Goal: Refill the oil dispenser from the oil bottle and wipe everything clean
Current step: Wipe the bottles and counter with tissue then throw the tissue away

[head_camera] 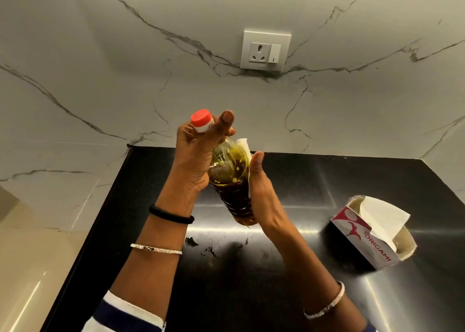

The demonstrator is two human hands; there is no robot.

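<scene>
Dim warm light, glare streaks on counter (327,180), wide-angle edge distortion.

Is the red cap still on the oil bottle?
Yes, the red cap sits on the neck of the oil bottle, which the left hand holds tilted above the counter.

Head camera looks down, close over countertop (327,294).

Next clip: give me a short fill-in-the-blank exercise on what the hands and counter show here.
1. The left hand holds the oil bottle near its ____ cap.
2. The right hand presses a white ____ against the bottle.
3. The tissue box lies on the ____ counter.

Missing: red; tissue; black
</scene>
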